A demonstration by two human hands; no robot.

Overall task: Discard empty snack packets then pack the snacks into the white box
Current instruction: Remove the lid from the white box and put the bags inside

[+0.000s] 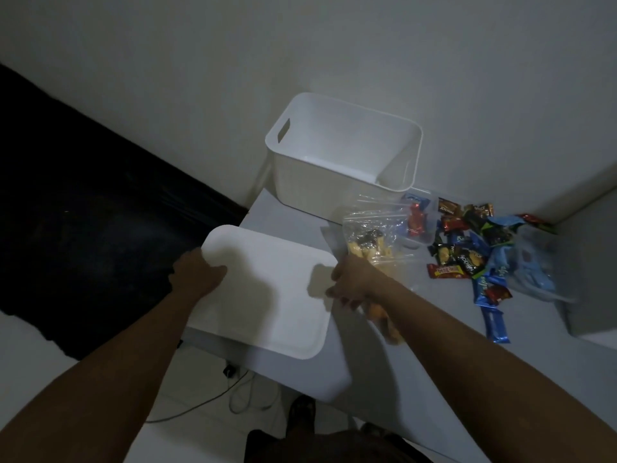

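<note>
Standing open at the far edge of the table [293, 212], close to the wall [367, 45], the white box [320, 182] shows a bare inside and a slot handle cut in its left end. Its flat white lid [267, 295] is off and lies nearer the person, over the table's left edge, with its near-left part jutting past that edge above the floor. The left hand [197, 274] is closed on the lid's left rim, thumb on top and fingers tucked underneath. The right hand [355, 284] grips the lid's right rim, fingers curled around that edge. Just beside the right hand, between the lid and the box, lies a clear zip bag [374, 235] with yellowish pieces inside; part of it runs under the right wrist. Farther right, toward the table's right edge, small snack packets [467, 248] lie in a loose heap: black, red, brown and blue wrappers, some overlapping, with a long blue one trailing toward the near side. Whether any of them are empty cannot be told. A crumpled translucent bag [534, 262] touches the heap on its right side. Below the table's left edge, cables [240, 392] lie on the pale floor [83, 345], and a dark mat [83, 212] covers the floor to the left.
</note>
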